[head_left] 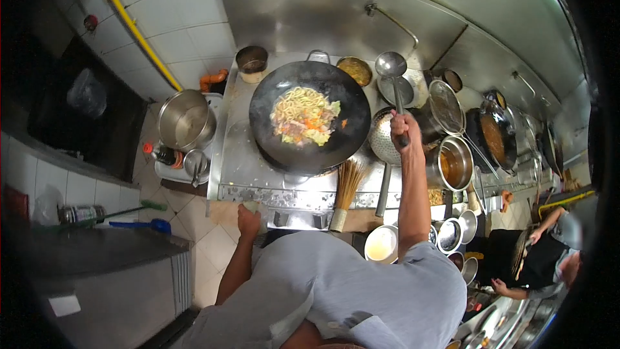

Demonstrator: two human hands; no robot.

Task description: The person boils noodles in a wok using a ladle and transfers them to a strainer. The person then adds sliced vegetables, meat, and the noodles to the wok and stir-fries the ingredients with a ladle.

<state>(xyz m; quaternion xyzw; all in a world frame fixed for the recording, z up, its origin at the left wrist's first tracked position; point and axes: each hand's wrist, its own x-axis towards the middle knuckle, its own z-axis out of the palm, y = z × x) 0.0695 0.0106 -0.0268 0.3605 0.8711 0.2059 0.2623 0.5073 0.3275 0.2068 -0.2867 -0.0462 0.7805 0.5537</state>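
Note:
My right hand is closed round the handle of a metal ladle, raised to the right of the wok with its bowl pointing away from me. Noodles with cabbage and orange vegetable pieces lie in the middle of a large black wok on the stove. At the stove's front left edge is my left hand, its fingers curled beside something pale that I cannot make out. Below my right hand lies a perforated strainer, its handle towards me. A bamboo brush rests right of the wok's front.
To the left stand a steel pot and a dark sauce bottle. Further right are a pot of brown liquid, a wire skimmer and a second wok. A co-worker stands at far right. A white bowl sits near my right elbow.

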